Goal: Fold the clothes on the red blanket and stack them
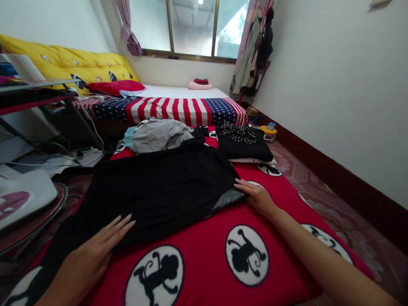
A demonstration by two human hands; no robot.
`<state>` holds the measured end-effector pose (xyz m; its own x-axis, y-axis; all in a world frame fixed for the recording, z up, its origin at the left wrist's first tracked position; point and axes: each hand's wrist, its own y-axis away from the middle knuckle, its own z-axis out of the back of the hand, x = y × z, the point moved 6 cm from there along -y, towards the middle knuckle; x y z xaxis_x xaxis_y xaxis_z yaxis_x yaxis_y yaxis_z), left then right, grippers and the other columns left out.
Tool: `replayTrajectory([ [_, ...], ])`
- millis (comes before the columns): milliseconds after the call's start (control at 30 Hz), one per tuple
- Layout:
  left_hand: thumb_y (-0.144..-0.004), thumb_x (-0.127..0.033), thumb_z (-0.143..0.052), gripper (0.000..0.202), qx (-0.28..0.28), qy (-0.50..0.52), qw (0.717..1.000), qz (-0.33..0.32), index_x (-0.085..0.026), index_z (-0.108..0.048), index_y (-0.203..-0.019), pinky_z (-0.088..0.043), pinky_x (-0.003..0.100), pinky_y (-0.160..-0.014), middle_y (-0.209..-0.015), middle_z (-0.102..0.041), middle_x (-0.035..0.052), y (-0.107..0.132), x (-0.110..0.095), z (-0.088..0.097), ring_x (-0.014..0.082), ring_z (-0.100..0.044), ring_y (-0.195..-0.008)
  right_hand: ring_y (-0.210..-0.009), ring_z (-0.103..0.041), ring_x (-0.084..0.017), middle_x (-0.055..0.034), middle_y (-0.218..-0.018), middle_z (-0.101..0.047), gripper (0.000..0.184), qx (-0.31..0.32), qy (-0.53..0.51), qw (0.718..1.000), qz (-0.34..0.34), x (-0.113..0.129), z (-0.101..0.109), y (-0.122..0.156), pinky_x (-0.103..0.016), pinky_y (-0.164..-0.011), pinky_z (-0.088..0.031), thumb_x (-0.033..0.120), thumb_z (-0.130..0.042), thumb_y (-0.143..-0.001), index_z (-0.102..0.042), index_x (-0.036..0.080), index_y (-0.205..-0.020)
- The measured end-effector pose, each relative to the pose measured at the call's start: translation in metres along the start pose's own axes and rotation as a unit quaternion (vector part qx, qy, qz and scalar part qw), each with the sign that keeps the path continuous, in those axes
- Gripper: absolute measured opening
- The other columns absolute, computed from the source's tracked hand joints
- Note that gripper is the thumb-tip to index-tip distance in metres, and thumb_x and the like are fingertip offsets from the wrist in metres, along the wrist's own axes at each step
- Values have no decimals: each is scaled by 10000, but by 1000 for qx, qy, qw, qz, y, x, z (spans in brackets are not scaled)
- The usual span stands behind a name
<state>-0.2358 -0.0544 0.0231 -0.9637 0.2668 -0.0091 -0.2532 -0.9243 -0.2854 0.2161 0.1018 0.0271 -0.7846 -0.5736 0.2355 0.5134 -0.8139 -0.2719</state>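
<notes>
A black long-sleeved garment point(159, 182) lies spread out across the red blanket point(207, 250) with its monkey print. My left hand point(92, 250) rests flat on the garment's near left part, fingers stretched out. At the garment's right end, my right hand point(255, 195) touches the edge, its fingers extended over the cloth near a shiny grey patch point(231, 198). Just beyond the garment sits a crumpled heap of grey clothes point(161, 134). Further right is a folded black stack point(244, 146) with a white-dotted black cloth point(237, 131) on top.
A second bed with a stars-and-stripes cover point(172, 109) stands by the window. On the left are a desk point(38, 100), cables and a chair point(27, 204). Clothes hang on a rack point(255, 51) in the far right corner. A yellow-topped stool point(268, 131) stands by the right wall.
</notes>
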Motion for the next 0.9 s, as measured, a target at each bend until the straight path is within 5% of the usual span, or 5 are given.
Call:
replayTrajectory([
  [200, -728, -76, -402, 797, 74, 35, 996, -45, -440, -390, -1437, -511, 302, -1012, -1463, -427, -149, 15, -1, 19, 180, -549, -1256, -1181, -615, -167, 17, -1402, -554, 681, 28, 26, 999, 14, 15, 21, 42, -333, -989, -519, -15, -366, -734, -602, 272, -1304],
  [533, -750, -119, -462, 641, 210, 62, 975, 29, -372, -559, -1331, -476, 423, -1066, -1431, -504, -79, 36, -20, 34, 231, -459, -1348, -1247, -561, -247, 34, -1404, -536, 623, 116, 77, 989, 48, 23, 24, 100, -463, -1046, -477, 144, -455, -779, -555, 356, -1357],
  [700, -858, -562, -538, 410, 151, 84, 984, 43, -317, -712, -1136, -555, 389, -943, -1229, -690, 6, 10, -38, 46, 250, -657, -1116, -1322, -475, -325, -33, -1437, -514, 474, 144, 30, 987, 60, 53, 38, 62, -605, -1087, -364, 446, -518, -888, -560, 344, -1349],
  [800, -949, -493, -421, 411, 69, 136, 988, 3, -283, -682, -1187, -513, 357, -1004, -1229, -691, 18, -27, -66, 37, 206, -651, -1125, -1356, -446, -242, -53, -1514, -419, 487, 95, -37, 995, 18, 82, 32, 17, -487, -1114, -375, 418, -377, -974, -458, 283, -1435],
  [900, -964, -437, -421, 448, 15, 132, 990, -52, -273, -540, -1363, -391, 451, -1122, -1450, -515, 49, -60, -92, 15, 235, -493, -1324, -1444, -293, -210, -78, -1581, -287, 556, 44, -31, 998, 19, 84, 7, -15, -490, -1150, -304, 368, -368, -984, -283, 249, -1521],
])
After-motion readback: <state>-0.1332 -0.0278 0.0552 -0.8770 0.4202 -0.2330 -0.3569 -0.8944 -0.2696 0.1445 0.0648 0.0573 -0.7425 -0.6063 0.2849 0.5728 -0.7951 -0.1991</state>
